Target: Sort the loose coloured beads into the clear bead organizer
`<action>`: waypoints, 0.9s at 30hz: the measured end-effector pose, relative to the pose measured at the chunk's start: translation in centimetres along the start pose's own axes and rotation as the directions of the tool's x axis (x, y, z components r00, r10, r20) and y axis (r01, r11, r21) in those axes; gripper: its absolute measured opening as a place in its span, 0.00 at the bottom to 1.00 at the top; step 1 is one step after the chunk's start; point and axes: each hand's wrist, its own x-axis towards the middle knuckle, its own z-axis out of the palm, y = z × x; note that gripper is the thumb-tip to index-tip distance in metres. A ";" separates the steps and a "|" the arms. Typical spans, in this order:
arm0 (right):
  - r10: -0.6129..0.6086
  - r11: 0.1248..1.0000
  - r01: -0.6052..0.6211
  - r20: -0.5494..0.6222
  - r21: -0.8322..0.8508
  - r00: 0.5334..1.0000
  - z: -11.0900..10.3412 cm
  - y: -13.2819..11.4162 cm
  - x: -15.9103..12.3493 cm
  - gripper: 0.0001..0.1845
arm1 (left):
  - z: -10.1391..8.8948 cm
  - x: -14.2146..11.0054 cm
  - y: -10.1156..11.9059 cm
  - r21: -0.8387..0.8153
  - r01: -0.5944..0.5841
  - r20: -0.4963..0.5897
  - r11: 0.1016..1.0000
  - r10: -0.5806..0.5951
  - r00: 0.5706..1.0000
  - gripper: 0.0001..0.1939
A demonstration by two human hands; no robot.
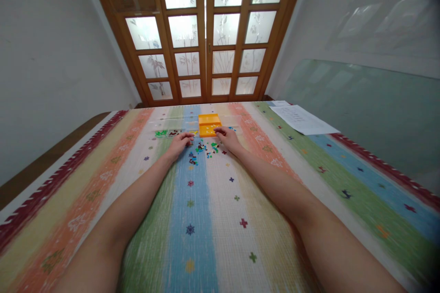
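My left hand rests at the front edge of a clear compartment tray, close to some yellow pieces. Its fingers are bent and look slightly apart, with no piece visible in them. Over the right front corner of an open orange box is my right hand, fingertips drawn together; anything between them is too small to make out. Small white pieces lie in the box. Between and below both hands, a loose pile of tiny green, blue and dark red pieces spreads on the striped cloth.
Green pieces and dark red pieces fill left compartments of the tray. Some blue pieces are beyond my right hand. Printed sheets of paper lie at the right on the striped tablecloth. Wood-framed glass doors stand behind the table.
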 end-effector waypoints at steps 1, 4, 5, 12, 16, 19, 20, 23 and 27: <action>-0.001 1.000 0.001 -0.002 -0.004 1.000 0.0 0.1 0.0 0.13 | 0.0 0.0 0.0 0.000 0.000 0.002 1.000 0.000 1.000 0.14; -0.003 1.000 0.003 -0.005 -0.007 1.000 0.1 0.3 0.1 0.15 | 0.0 0.0 -0.1 0.005 -0.003 0.009 1.000 0.003 1.000 0.15; -0.004 1.000 0.004 -0.005 -0.005 1.000 0.1 0.4 0.1 0.15 | 0.0 0.0 -0.1 0.007 -0.004 0.011 1.000 0.004 1.000 0.15; 0.027 0.998 -0.025 -0.023 0.054 0.999 0.5 1.3 0.2 0.22 | 0.1 0.0 0.0 0.011 -0.001 0.011 1.000 0.001 1.000 0.15; 0.044 0.996 -0.043 -0.016 0.073 0.999 0.7 1.6 0.2 0.22 | 0.2 -0.1 0.2 0.013 0.006 0.017 1.000 -0.006 1.000 0.14; 0.030 0.998 -0.030 -0.009 0.058 0.999 0.6 1.3 0.2 0.19 | 0.2 -0.2 0.3 0.022 0.001 0.016 1.000 -0.001 1.000 0.14; 0.028 0.998 -0.028 -0.007 0.051 1.000 0.5 1.1 0.1 0.18 | 0.2 -0.2 0.3 0.023 0.000 0.016 1.000 0.000 1.000 0.13; 0.008 1.000 -0.009 0.020 0.018 1.000 0.4 0.6 -0.1 0.13 | 0.3 -0.2 0.3 0.020 -0.002 0.019 1.000 0.002 1.000 0.13; -0.043 0.999 0.048 0.163 -0.026 0.986 0.3 -0.1 -0.6 0.08 | 0.2 -0.2 0.2 0.022 -0.011 0.029 1.000 0.010 1.000 0.14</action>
